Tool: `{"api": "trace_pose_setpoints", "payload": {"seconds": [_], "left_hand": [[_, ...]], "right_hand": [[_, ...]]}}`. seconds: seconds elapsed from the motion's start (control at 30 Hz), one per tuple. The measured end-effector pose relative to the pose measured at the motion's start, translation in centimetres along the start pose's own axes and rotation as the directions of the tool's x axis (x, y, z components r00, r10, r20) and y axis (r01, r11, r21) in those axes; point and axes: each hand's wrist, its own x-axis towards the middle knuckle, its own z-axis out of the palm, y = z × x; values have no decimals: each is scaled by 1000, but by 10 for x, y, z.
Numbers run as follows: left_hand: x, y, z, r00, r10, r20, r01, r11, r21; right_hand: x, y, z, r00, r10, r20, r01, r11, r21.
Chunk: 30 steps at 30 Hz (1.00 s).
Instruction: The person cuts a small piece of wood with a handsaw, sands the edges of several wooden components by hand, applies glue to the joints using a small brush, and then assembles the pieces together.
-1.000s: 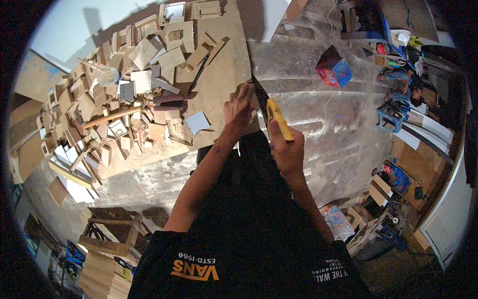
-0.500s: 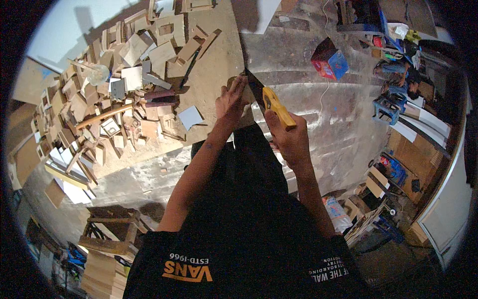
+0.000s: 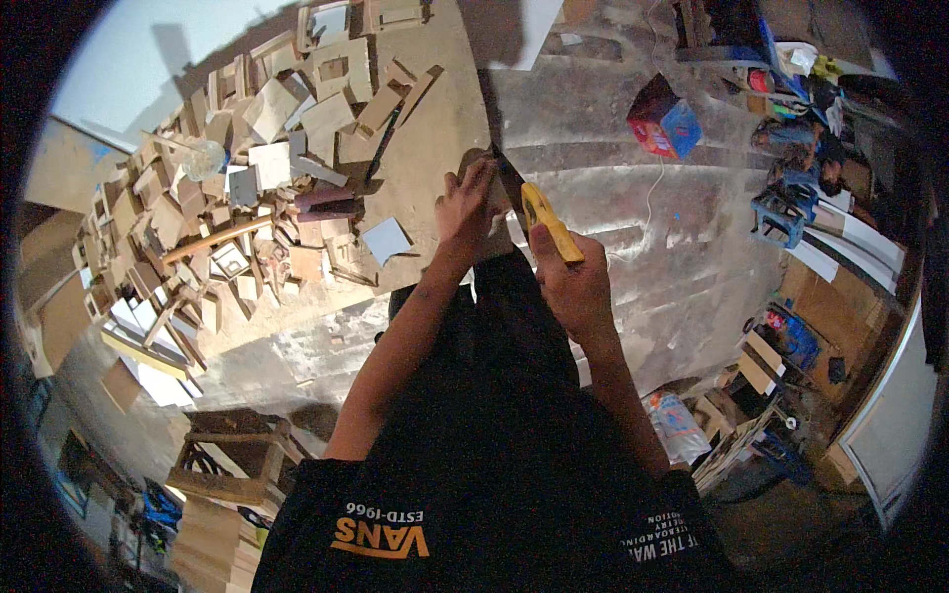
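My left hand (image 3: pixel 463 212) is closed on a small wooden board (image 3: pixel 492 240) at the right edge of the plywood worktable (image 3: pixel 425 133), fingers pressed over its top. My right hand (image 3: pixel 571 285) grips a handsaw by its yellow handle (image 3: pixel 552 222). The dark blade lies alongside the board, angled up-left past my left fingertips; whether its teeth sit in a cut I cannot tell. A white square piece (image 3: pixel 386 241) lies left of my left wrist.
Many wooden offcuts (image 3: pixel 203 227) cover the table. On the concrete floor (image 3: pixel 633 296) are a red-blue box (image 3: pixel 664 119) and a thin cord. A blue plastic stool (image 3: pixel 779 222) and clutter stand at right, a wooden frame stand (image 3: pixel 222 465) lower left.
The saw and my right hand have shifted slightly forward along the blade's line. My left hand stays on the board. The whole view has wobbled a little.
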Motion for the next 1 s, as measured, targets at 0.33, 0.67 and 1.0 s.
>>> {"api": "trace_pose_setpoints", "payload": {"seconds": [0.33, 0.67, 1.0], "left_hand": [[-4, 15, 12, 996, -85, -23, 88, 974, 210], [5, 16, 18, 993, -113, -22, 115, 980, 164], [6, 5, 34, 994, -66, -83, 91, 934, 345]], "right_hand": [[-2, 6, -1, 997, -58, 47, 53, 994, 94], [2, 13, -9, 997, -41, 59, 33, 992, 123], [3, 9, -4, 996, -55, 77, 47, 993, 112]]}}
